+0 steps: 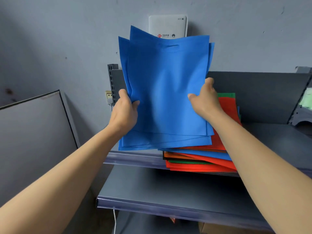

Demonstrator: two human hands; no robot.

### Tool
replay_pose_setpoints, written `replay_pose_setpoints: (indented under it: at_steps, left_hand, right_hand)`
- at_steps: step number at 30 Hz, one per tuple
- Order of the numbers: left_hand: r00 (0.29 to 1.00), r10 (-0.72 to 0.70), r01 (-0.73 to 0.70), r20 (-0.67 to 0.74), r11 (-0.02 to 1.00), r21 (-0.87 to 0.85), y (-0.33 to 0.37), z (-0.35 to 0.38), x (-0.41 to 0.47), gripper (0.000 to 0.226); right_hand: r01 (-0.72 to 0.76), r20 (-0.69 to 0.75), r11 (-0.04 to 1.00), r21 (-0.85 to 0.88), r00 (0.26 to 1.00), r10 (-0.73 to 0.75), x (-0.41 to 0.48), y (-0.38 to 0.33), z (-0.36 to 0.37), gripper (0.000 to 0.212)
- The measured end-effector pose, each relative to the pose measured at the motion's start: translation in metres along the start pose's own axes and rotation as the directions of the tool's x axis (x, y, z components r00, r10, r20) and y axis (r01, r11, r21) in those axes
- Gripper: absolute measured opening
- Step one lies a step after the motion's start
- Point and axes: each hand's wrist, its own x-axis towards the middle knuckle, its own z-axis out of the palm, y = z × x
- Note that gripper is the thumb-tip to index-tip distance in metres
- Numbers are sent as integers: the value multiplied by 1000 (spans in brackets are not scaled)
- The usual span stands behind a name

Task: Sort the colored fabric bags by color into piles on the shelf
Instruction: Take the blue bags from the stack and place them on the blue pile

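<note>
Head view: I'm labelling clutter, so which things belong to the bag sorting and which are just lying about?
Job: blue bags, left hand, right hand, mixed pile, shelf.
Lying about: router, wall socket, grey board, white cable.

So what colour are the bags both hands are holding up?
Blue bags, clearest in the head view.

The blue bags [165,98] hide the lower half of the router [168,25] and much of the pile [200,163]; the right edge cuts off a green thing [307,98].
</note>
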Motion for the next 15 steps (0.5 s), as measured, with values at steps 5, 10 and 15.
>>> replay_pose_setpoints:
  at_steps: [5,10,15]
  left_hand:
    - [988,-7,5,-155,1000,-12,-14,-35,-10,18]
    - [957,-59,61,-284,998,-2,-33,-69,-25,17]
    - [928,-119,143,-352,989,43,-46,-98,-54,15]
  right_hand:
    - [133,-5,986,99,991,-134,-10,-35,23,49]
    - [204,152,960,194,960,-235,-25,-61,56,73]
    - [182,327,976,122,921,-212,-43,-76,80,83]
